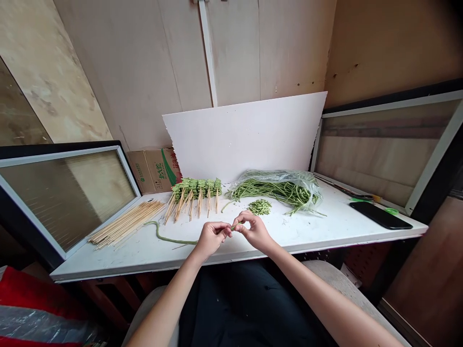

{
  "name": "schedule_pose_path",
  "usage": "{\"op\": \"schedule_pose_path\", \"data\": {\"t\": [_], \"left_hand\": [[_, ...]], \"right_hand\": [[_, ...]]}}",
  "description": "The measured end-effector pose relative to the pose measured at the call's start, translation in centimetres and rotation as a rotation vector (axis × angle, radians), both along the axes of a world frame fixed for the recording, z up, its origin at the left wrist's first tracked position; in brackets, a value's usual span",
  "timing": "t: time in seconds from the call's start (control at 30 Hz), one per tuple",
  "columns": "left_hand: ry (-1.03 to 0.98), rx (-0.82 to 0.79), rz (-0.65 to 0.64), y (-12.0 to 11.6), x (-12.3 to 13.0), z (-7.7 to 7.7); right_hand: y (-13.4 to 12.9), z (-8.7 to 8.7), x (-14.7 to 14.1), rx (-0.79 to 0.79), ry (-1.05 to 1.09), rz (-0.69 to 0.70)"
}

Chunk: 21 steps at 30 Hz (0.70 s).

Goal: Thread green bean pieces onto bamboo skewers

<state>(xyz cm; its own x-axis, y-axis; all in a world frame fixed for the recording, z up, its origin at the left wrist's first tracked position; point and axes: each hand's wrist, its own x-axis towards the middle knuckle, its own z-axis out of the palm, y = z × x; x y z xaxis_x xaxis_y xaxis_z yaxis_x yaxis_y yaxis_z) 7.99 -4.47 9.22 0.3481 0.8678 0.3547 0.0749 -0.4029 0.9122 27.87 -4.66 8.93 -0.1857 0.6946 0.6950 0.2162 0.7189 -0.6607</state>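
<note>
White table [311, 236] | clear bag [311, 179]: long beans [267, 189] | left fingers [220, 225], right fingers [243, 218] pinching green bean [236, 225]

Right of centre: long, thin green beans [271, 192]. Left: slender tan wooden skewers [126, 224]. Left of centre: brown cardboard box [149, 171], green band, red end. Far right: flat black rectangular phone [379, 215].

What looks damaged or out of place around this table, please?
The white board behind the green beans looks damaged: its left edge is jagged and uneven, while its top edge looks smooth.
</note>
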Motion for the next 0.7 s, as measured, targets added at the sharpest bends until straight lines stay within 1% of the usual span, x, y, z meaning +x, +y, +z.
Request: {"op": "schedule_pose_path", "data": {"t": [0.1, 0.2, 0.27, 0.37, 0.57, 0.63, 0.7], "left_hand": [[0.043, 0.039, 0.084, -0.2, -0.1, 0.1], [0.081, 0.121, 0.156, -0.5, 0.0, 0.2], [0.103, 0.193, 0.177, -0.7, 0.1, 0.3], [0.145, 0.279, 0.173, -0.7, 0.1, 0.3], [0.199, 0.39, 0.139, -1.0, 0.0, 0.7], [0.177, 0.373, 0.123, -1.1, 0.1, 0.8], [0.123, 0.309, 0.097, -0.9, 0.0, 0.8]], "right_hand": [[-0.6, 0.6, 0.3, 0.164, -0.073, -0.142], [-1.1, 1.1, 0.4, 0.291, -0.113, -0.19], [-1.2, 1.2, 0.3, 0.317, -0.125, -0.194], [-1.2, 0.9, 0.0, 0.276, -0.112, -0.172], [-0.6, -0.8, -0.7, 0.083, 0.004, -0.091], [-0.2, -1.2, -0.8, 0.023, 0.037, -0.037], [0.3, -1.3, -0.5, -0.051, 0.087, 0.024]]}}
